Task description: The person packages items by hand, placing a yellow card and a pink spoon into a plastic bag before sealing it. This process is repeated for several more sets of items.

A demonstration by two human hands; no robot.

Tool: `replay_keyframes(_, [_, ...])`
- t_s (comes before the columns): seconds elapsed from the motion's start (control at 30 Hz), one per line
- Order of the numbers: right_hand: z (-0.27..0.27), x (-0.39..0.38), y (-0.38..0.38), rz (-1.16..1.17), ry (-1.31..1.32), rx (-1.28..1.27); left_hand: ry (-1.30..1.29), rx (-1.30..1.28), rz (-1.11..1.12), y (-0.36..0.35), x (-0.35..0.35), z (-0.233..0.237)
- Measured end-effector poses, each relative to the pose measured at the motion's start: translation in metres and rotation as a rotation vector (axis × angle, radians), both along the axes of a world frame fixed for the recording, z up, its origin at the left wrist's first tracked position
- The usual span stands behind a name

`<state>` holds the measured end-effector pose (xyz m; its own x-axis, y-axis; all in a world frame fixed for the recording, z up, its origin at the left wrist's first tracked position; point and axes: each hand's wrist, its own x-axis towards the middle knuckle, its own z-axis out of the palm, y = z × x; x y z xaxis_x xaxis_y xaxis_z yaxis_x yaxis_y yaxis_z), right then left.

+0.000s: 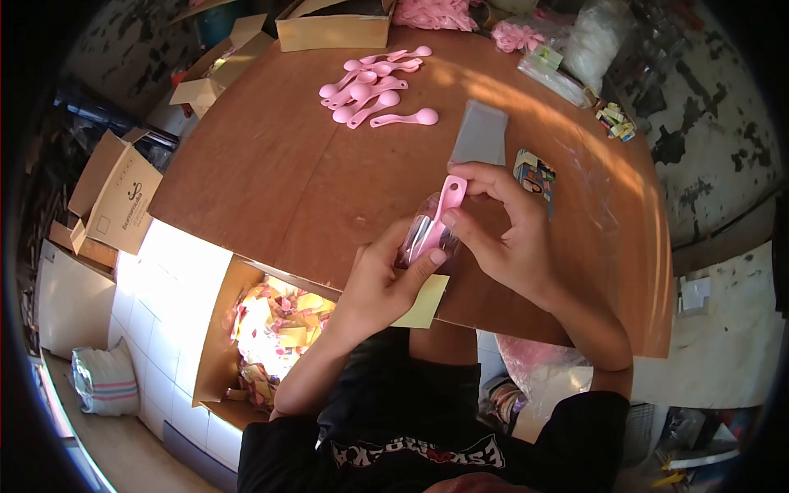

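A pink plastic measuring spoon [450, 197] is tilted over the near part of the table, its holed handle end upward. Its lower part overlaps a small clear plastic bag [417, 232]. My left hand [376, 283] grips the bag, thumb laid across the spoon's lower end. With thumb and fingers, my right hand [514, 242] pinches the spoon's handle near the top. A yellow card [424, 302] lies by the table's near edge, beside my left thumb. Just beyond my right hand lies a stack of clear bags [480, 133], with printed cards [535, 175] to its right.
Several pink spoons [362, 92] are heaped at the far left of the brown table [246, 164]. An open carton [218, 329] of packed pieces stands below the near left edge. A cardboard box [333, 33] and plastic bundles [598, 41] sit at the back.
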<state>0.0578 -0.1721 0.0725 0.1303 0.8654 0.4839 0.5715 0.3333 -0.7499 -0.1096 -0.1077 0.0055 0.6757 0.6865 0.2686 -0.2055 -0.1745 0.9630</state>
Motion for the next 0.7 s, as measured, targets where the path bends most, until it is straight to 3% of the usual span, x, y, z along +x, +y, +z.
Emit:
replay_keyframes(0.03, [-0.002,0.003,-0.001,-0.003,0.003,-0.001,-0.002,-0.036,-0.039,-0.001,0.001,0.0])
replay_keyframes(0.1, [-0.006,0.013,-0.001,-0.005,-0.242,0.112,-0.033,-0.023,-0.034,-0.004,0.004,0.004])
replay_keyframes(0.27, [-0.003,0.015,-0.012,-0.03,-0.18,0.068,-0.105,-0.035,-0.064,-0.009,0.008,0.004])
replay_keyframes(0.33, [-0.001,0.014,-0.015,-0.058,-0.136,0.085,-0.008,-0.044,-0.074,-0.009,0.007,0.005])
replay_keyframes(0.43, [0.006,0.013,-0.02,-0.054,-0.288,0.096,-0.027,0.124,-0.017,-0.01,0.011,0.005])
replay_keyframes(0.7, [0.015,0.0,-0.021,-0.14,-0.519,0.14,0.148,0.156,-0.027,-0.021,-0.001,0.027])
